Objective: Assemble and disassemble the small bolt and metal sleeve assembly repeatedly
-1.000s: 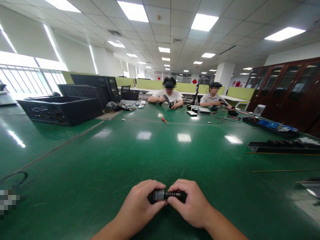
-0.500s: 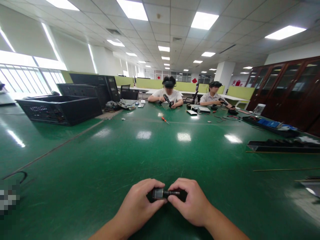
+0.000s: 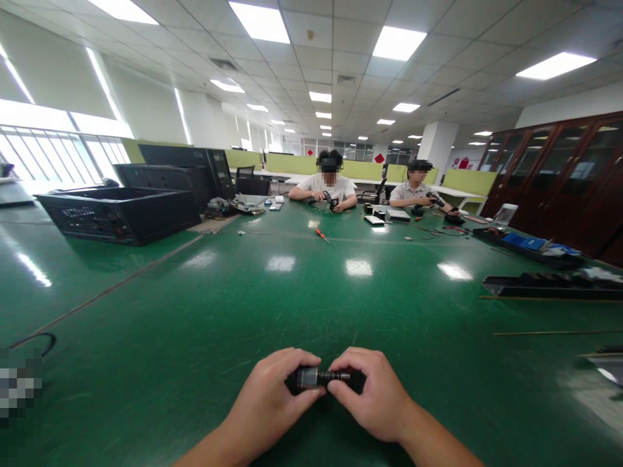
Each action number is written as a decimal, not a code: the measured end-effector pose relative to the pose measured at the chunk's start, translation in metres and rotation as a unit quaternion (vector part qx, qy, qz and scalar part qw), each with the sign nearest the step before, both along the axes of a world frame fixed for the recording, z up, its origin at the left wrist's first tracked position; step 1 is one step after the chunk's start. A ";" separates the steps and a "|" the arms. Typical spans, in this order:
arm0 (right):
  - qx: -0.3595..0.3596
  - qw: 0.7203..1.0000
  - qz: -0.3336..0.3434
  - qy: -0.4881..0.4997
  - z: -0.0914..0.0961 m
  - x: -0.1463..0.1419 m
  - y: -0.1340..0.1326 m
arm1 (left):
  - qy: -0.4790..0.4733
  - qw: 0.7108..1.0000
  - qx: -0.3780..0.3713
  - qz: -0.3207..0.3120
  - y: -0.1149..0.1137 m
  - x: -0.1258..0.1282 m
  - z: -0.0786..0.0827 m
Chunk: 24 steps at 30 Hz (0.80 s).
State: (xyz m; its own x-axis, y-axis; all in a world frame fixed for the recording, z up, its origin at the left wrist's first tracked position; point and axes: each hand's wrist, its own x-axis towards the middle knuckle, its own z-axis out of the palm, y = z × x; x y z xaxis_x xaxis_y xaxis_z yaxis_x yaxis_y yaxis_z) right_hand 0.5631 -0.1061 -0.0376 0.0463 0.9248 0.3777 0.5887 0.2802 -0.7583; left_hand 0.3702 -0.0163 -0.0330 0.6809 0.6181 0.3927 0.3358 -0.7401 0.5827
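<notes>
Barely anything moving since earlier: left hand (image 3: 272, 397) fingers clamping metal part (image 3: 311, 377), right hand (image 3: 376, 395) fingers pinching its threaded end (two-sided hold steadying it), low over counter (image 3: 311, 285).

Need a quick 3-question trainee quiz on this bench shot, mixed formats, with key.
1. True or false: the left hand and the right hand both pinch the small metal part.
2. Where is the orange-handled screwdriver? A: in the left hand. B: on the green table, far from both hands. C: touching the small metal part.
3. Fill in: ___ people sit at the far end of the table.
Key: 1 true; 2 B; 3 two.
</notes>
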 end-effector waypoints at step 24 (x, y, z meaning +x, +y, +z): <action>0.005 1.000 -0.016 -0.006 -0.004 0.001 -0.001 | -0.023 1.000 0.015 0.002 0.002 0.000 -0.002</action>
